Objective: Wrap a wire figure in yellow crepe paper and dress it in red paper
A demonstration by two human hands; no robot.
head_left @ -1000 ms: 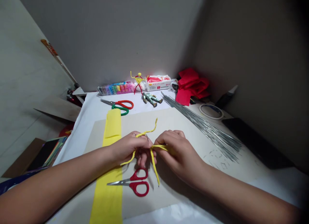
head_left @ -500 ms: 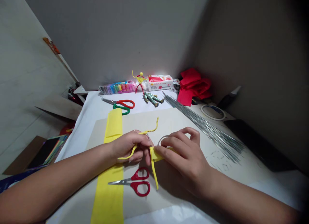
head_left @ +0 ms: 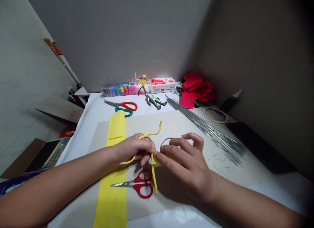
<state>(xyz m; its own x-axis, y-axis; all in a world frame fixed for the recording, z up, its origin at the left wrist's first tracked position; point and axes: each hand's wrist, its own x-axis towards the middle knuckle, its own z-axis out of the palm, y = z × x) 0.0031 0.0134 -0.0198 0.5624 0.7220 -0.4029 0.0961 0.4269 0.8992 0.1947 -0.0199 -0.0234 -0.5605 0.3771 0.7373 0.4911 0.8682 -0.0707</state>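
My left hand (head_left: 133,148) is closed on a small wire figure wrapped in yellow crepe paper (head_left: 150,135); one yellow limb sticks up and to the right, another hangs down past the fingers. My right hand (head_left: 183,162) pinches a loose yellow paper strip (head_left: 154,170) at the figure's middle, with a bare wire loop showing by its fingers. Both hands work above a grey cardboard sheet (head_left: 186,123). Small red-handled scissors (head_left: 137,186) lie just below the hands.
A long yellow crepe strip (head_left: 113,175) runs down the cardboard's left side. Red and green scissors (head_left: 124,107), a bundle of thin wires (head_left: 211,131), a tape roll (head_left: 215,114), red paper (head_left: 196,87), two finished figures (head_left: 149,90) and clay packs stand behind.
My right hand turned and opened its outer fingers while winding the yellow strip; a wire loop came into sight. The hanging strip end swung slightly left. My left hand stayed put.
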